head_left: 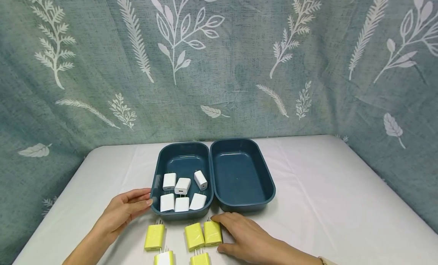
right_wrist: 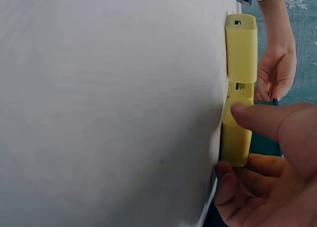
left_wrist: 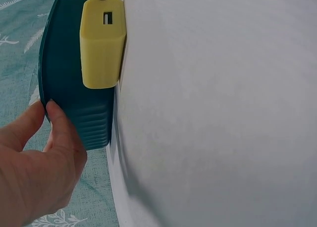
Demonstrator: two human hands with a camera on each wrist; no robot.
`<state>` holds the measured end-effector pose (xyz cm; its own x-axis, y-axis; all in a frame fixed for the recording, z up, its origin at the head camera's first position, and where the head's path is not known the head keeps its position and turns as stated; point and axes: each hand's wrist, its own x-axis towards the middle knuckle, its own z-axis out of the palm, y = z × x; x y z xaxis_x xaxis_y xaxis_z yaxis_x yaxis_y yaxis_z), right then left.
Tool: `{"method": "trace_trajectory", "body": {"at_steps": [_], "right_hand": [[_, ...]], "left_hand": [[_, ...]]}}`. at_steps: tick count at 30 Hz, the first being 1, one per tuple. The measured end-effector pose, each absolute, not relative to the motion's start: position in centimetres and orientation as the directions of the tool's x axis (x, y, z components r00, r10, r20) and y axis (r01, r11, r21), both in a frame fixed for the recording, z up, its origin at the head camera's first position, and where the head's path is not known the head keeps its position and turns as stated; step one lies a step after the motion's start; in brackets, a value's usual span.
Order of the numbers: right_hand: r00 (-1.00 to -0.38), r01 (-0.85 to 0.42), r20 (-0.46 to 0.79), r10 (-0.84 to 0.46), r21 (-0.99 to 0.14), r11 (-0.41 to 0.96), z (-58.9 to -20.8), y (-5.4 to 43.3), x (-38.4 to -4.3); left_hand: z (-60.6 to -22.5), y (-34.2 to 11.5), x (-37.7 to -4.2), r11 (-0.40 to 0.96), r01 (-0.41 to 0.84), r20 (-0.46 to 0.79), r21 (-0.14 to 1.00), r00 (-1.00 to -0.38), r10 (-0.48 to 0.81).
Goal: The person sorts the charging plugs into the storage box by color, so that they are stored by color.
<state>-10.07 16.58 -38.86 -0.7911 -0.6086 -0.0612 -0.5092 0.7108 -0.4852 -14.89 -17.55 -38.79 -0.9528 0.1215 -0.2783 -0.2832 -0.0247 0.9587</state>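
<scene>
My left hand (head_left: 124,210) pinches the left rim of a dark blue bin (head_left: 183,148) between thumb and fingers; the left wrist view shows the grip at the bin's corner. Inside that bin lie several white charger plugs (head_left: 182,186). My right hand (head_left: 248,238) is at a yellow charger plug (head_left: 213,234), the rightmost of the yellow ones. Its fingertips bend over the prong end, and the thumb lies at the near right corner. In the right wrist view the plug (right_wrist: 236,145) sits between thumb (right_wrist: 265,119) and fingers.
A second dark blue bin (head_left: 241,143) with nothing in it stands against the first on the right. More yellow plugs (head_left: 154,237) lie on the white tablecloth (head_left: 328,204) in front of the bins, prongs pointing away. A green leaf-patterned curtain (head_left: 239,67) hangs behind the table.
</scene>
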Motion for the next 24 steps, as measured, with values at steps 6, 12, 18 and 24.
{"method": "trace_trajectory", "body": {"at_steps": [6,12,18,24], "right_hand": [[-0.795,-0.525,0.008,-0.607,-0.51,0.681,-39.11,16.6,-10.25],[-0.799,-0.515,0.045,-0.599,-0.563,0.646,-39.36,16.71,-10.36],[-0.823,-0.459,0.019,-0.568,-0.611,0.645,-39.32,16.85,-10.24],[-0.819,-0.456,0.035,-0.573,-0.645,0.613,-39.11,17.26,-10.07]], "left_hand": [[-38.87,-17.53,-14.93,-0.022,-0.281,-0.277,0.959,-0.954,0.117],[-38.93,-17.51,-14.89,-0.025,-0.276,-0.272,0.961,-0.955,0.116],[-38.98,-17.52,-14.83,-0.02,-0.277,-0.272,0.961,-0.955,0.117],[-38.97,-17.5,-14.84,-0.022,-0.274,-0.27,0.961,-0.956,0.114]]}}
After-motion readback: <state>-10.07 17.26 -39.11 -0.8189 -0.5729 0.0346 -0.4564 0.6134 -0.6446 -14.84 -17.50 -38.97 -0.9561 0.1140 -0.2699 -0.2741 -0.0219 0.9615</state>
